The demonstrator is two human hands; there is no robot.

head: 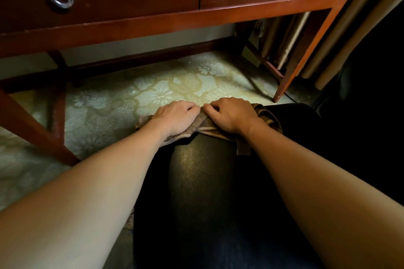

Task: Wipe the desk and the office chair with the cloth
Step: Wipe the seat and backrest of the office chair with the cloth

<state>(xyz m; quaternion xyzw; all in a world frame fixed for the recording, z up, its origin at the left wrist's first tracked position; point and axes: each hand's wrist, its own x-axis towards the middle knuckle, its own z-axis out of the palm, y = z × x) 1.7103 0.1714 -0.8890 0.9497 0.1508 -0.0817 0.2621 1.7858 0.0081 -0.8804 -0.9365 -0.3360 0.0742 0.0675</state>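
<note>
While the cloth is pressed along the chair's front edge, these notes apply.

Cloth (202,123): brown, bunched lengthwise; laid over the far edge of the office chair (203,181) seat, a tag hanging at its right end.
Left hand (176,118): palm down, fingers curled over the cloth's left part, pressed rather than gripped.
Right hand (229,114): likewise curled and pressed on the right part; the knuckles of both hands nearly meet.
Desk (196,17): just beyond, drawers shut; top out of view.
Step judged: seat edge being wiped.
Technique advised: cloth to be flattened for fuller contact; even pressure kept; strokes overlapped along the rim, then drawn back across the dark seat.
Risk: the cloth may be dropped onto the carpet (166,91).
</note>
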